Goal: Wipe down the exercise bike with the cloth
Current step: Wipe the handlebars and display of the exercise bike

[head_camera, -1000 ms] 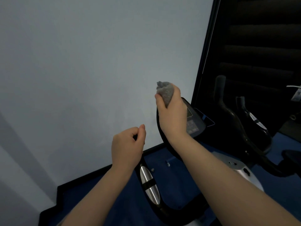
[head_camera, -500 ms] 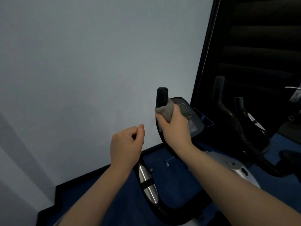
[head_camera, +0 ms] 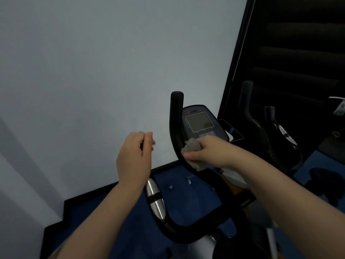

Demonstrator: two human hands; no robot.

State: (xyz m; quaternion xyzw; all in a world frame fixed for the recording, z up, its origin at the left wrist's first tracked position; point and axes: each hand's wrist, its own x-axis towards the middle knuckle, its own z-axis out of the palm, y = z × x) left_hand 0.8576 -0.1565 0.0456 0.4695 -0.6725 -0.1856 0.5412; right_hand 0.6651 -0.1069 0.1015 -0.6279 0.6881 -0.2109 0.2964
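- Although the console [head_camera: 200,122] on the exercise bike [head_camera: 188,228] carries a small mark above its grey screen, that mark and the button labels beneath are too blurred to read.
- One cloth [head_camera: 193,146] shows: grey, bunched, pressed against the bike's black right handlebar upright [head_camera: 176,116] just below the console.
- Two hands: the right hand [head_camera: 209,152] curls its fingers and thumb round the cloth; the left hand [head_camera: 135,156] hovers over the left grip, fingers loosely curled with the thumb against them (whether they touch the grip beneath I cannot tell).
- One silver-and-black sensor pad [head_camera: 155,199] sits on the left grip.
- A second bike's dark handlebars [head_camera: 261,131] stand to the right.
- Blue floor [head_camera: 186,206] lies below, edged by a black skirting, beneath a plain pale wall [head_camera: 112,62]; a dark panel fills the right side.
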